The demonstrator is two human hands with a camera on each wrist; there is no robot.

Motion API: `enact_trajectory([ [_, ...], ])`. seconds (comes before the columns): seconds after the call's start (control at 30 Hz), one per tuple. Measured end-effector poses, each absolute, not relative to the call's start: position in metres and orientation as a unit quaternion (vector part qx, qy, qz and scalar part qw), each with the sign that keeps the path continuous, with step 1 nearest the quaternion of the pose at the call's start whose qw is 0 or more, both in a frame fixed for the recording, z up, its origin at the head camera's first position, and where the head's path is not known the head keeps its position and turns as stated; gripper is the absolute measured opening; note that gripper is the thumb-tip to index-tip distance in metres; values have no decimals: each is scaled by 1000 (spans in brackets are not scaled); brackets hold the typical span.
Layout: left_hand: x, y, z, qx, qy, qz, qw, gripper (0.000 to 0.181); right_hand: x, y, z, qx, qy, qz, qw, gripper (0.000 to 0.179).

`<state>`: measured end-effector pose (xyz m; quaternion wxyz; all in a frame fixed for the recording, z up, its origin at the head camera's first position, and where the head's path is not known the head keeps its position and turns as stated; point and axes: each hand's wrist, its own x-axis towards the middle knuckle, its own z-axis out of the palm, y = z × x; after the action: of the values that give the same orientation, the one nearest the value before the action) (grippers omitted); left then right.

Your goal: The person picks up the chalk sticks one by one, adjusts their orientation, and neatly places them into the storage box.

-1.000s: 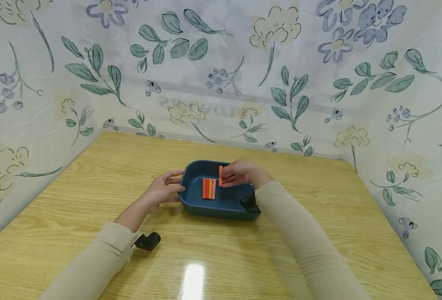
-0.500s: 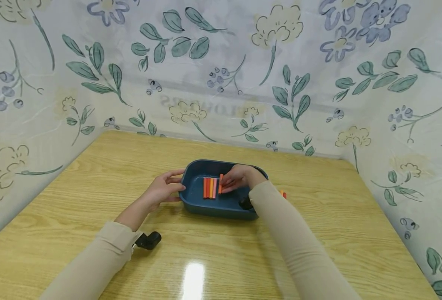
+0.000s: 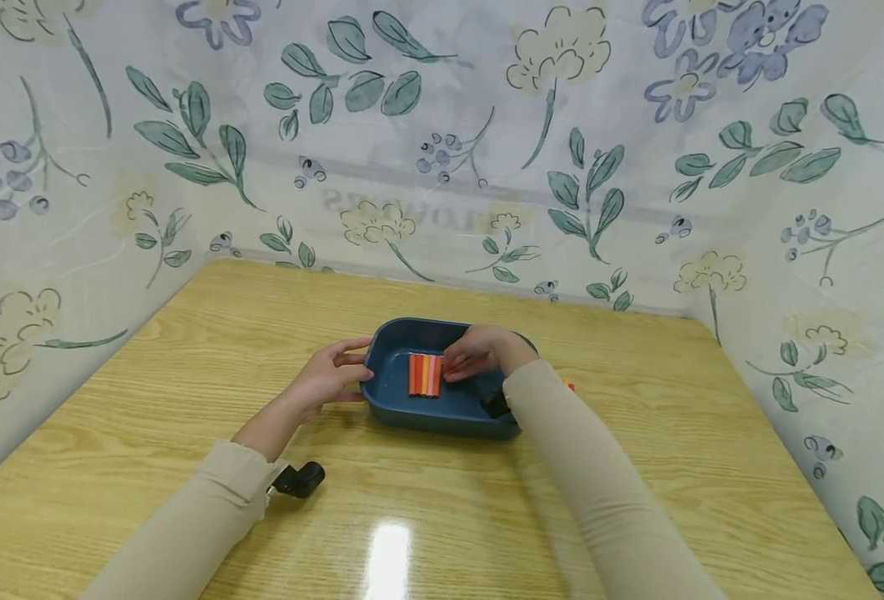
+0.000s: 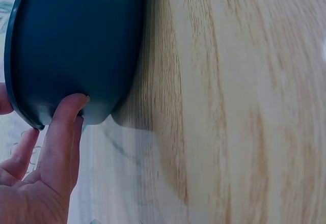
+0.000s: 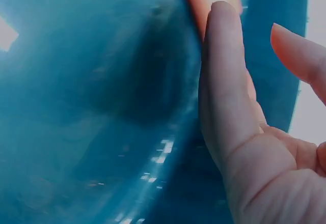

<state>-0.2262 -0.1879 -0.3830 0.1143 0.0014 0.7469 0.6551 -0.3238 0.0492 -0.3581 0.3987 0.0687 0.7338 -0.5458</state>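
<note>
Floral cloth [image 3: 456,75] backs the table [image 3: 187,375]. Left hand [image 3: 327,379] grips the blue tray [image 3: 442,422] at its nine o'clock, presumably steadying it; right hand [image 3: 481,353], fingers [image 5: 224,61] straight, thumb apart, lies beside the sticks [image 3: 425,375] inside, at their three o'clock, likely aligning them.

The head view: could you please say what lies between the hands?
In the head view, part of the blue tray, with coloured sticks lined up inside.

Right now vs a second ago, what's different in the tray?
The orange-red stick was lowered and shifted left, beside the pink stick. The right hand went down with it and appears to have let go. Unchanged: the left hand holds the left end of the blue tray.
</note>
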Motion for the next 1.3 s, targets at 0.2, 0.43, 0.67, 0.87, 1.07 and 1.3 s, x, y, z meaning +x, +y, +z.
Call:
enact_trajectory([
  [0.2, -226, -189, -383, 2, 749, 653, 114, 60, -322, 49, -344, 36, 718, -587, 373, 38],
  [0.43, -225, -190, -384, -3, 747, 654, 116, 59, -313, 56, -334, 6, 707, -629, 324, 38],
  [0.67, -226, -190, -384, 0, 748, 654, 118, 60, -297, 75, -330, -18, 695, -657, 292, 44],
  [0.87, -227, -190, -383, 6, 748, 653, 118, 60, -284, 97, -332, -30, 693, -663, 279, 46],
  [1.07, -228, -188, -384, 2, 745, 656, 120, 60, -274, 122, -335, -46, 691, -667, 274, 49],
  [1.3, -229, -186, -383, 6, 749, 652, 120, 60, -263, 152, -339, -56, 698, -667, 254, 48],
])
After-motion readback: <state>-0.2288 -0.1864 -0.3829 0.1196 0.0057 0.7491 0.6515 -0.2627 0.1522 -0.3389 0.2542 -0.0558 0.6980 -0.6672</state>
